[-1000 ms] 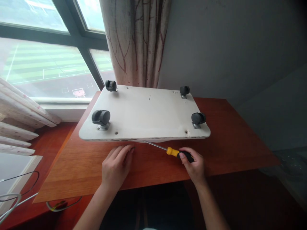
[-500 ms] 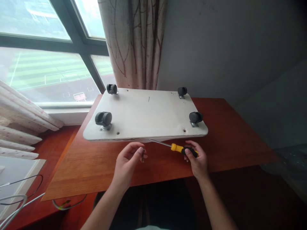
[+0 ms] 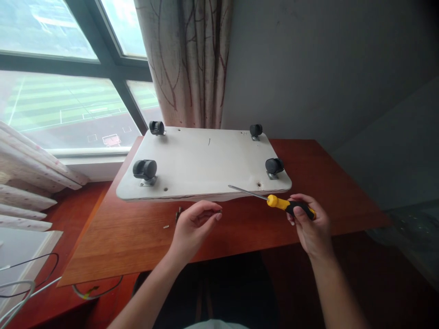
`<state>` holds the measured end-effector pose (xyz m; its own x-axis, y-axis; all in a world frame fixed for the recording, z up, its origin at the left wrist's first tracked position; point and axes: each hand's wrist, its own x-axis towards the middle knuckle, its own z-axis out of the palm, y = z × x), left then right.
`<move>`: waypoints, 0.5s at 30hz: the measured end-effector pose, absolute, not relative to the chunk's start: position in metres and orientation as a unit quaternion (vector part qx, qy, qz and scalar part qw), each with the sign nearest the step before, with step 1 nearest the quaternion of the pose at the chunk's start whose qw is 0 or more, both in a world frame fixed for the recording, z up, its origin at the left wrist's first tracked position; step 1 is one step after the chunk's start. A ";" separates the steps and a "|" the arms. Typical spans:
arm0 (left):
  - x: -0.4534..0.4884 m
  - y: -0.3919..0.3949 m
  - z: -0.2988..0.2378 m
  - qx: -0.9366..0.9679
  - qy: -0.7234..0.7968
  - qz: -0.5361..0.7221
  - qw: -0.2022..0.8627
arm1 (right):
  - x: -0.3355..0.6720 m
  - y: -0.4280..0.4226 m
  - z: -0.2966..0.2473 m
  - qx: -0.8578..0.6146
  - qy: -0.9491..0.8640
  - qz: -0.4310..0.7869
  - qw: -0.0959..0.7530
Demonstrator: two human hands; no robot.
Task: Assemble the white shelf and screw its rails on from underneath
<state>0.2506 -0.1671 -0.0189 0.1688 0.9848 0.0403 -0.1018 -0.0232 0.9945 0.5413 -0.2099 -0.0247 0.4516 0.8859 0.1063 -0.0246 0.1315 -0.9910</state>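
Observation:
My right hand [image 3: 312, 224] is wrapped round the yellow and black handle of a screwdriver [image 3: 279, 203]. Its metal shaft points left, and the tip appears over the front edge of a white board [image 3: 206, 160]. Fingertips pinched together, my left hand [image 3: 197, 228] is in front of that edge with something small and dark at the tips, too small to make out. Black casters stand wheels-up near the board's corners, among them a front left caster [image 3: 145, 169] and a front right caster [image 3: 274, 166]. Several small screws [image 3: 177, 214] lie just left of my left hand.
The board rests on a brown wooden table [image 3: 120, 237]. A small pale piece [image 3: 166, 226] lies on the tabletop near the screws. Behind stand a patterned curtain [image 3: 188, 64] and a grey wall [image 3: 308, 68], with a window to the left. Cables [image 3: 20, 292] hang at lower left.
My right hand has moved right and pulled the screwdriver away from the board's front edge, its tip now higher. My left hand has shifted slightly right, and the screws on the table now show.

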 end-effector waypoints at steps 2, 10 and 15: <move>0.244 -0.165 -0.018 0.542 0.427 0.491 0.531 | 0.541 -0.210 -0.022 -0.563 -0.399 0.352 0.632; 0.236 -0.156 -0.001 0.675 0.426 0.472 0.374 | 0.545 -0.200 0.008 -0.521 -0.451 0.325 0.648; 0.261 -0.142 0.020 0.735 0.379 0.467 0.312 | 0.555 -0.183 0.065 -0.446 -0.488 0.243 0.710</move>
